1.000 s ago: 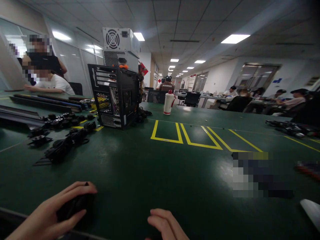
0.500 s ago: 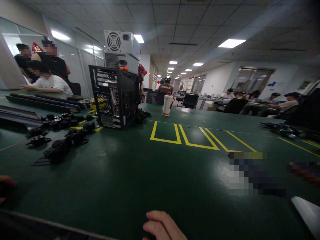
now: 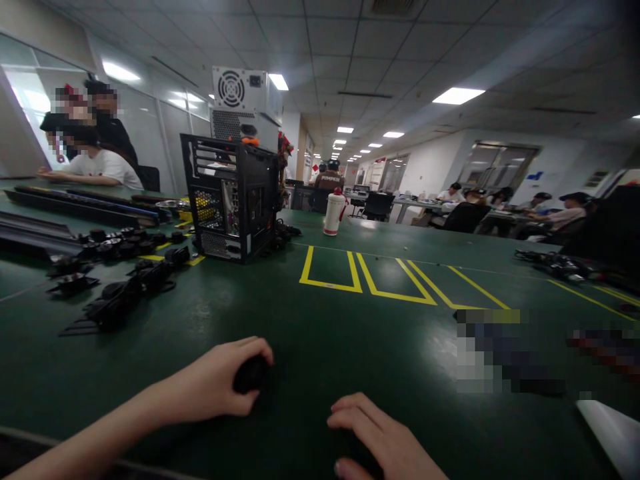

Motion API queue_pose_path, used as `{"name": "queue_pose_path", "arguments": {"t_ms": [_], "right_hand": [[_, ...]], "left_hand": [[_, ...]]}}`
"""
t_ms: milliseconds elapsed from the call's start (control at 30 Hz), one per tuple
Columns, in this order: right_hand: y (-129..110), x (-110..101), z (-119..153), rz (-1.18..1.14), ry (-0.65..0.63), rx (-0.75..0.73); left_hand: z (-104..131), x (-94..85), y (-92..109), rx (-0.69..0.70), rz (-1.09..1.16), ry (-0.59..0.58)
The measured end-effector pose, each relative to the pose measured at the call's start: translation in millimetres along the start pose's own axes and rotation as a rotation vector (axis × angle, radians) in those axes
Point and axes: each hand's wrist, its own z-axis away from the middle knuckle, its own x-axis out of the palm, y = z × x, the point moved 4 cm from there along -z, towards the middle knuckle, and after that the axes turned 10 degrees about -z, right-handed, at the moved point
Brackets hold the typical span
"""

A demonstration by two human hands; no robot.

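My left hand [image 3: 227, 379] is over the table's near middle, its fingers curled around a small dark rounded object [image 3: 250, 375]. The kind of object cannot be made out. To its right is my right hand [image 3: 380, 430], at the bottom of the view. Its fingers are bent loosely and the thumb stands apart from them. A dark patch lies between that thumb and the fingers, and I cannot tell whether it is shadow. A gap of table separates the two hands. Both are above the green tabletop [image 3: 310, 340].
A black computer case [image 3: 233, 200] with silver power supplies [image 3: 245, 90] on top stands at the back left. Black parts [image 3: 120, 293] lie left of it. Behind the yellow tape outlines [image 3: 330, 287] stands a white bottle [image 3: 334, 213]. A blurred-out item [image 3: 510, 353] lies right.
My left hand has come in from the left edge to the middle, with the dark object in it. My right hand has moved up and to the right.
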Motion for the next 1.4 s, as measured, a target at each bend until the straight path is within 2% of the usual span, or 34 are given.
{"name": "queue_pose_path", "arguments": {"t_ms": [100, 167, 233, 300, 400, 533, 700, 800, 1067, 1233, 1400], "right_hand": [[15, -28, -18, -0.092, 0.117, 0.127], [34, -42, -36, -0.227, 0.181, 0.193], [58, -50, -56, -0.387, 0.191, 0.239], [80, -54, -73, -0.592, 0.193, 0.239], [106, -60, -85, -0.746, 0.311, 0.257], [120, -62, -87, -0.752, 0.362, 0.259], [121, -64, -88, -0.847, 0.354, 0.229], [119, -66, -87, -0.843, 0.361, 0.216], [115, -68, -87, -0.841, 0.368, 0.125], [109, -67, -85, -0.847, 0.392, 0.11], [118, -65, -89, -0.898, 0.4, 0.094]], "left_hand": [[-58, 14.5, 29, 0.125, 0.007, -0.008], [-92, 24.6, 39, 0.179, 0.0, 0.022], [-121, 33.8, 45, 0.193, 0.008, 0.075], [-142, 42.6, 50, 0.195, 0.035, 0.101], [-162, 52.8, 53, 0.165, 0.101, 0.12], [-170, 57.5, 44, 0.136, 0.235, 0.144], [-173, 59.5, 30, 0.192, 0.287, 0.085], [-174, 61.1, 25, 0.201, 0.304, 0.095], [-172, 63.1, 28, 0.196, 0.446, 0.129], [-167, 57.4, 34, 0.248, 0.391, 0.201], [-165, 54.0, 38, 0.317, 0.336, 0.266]]}}
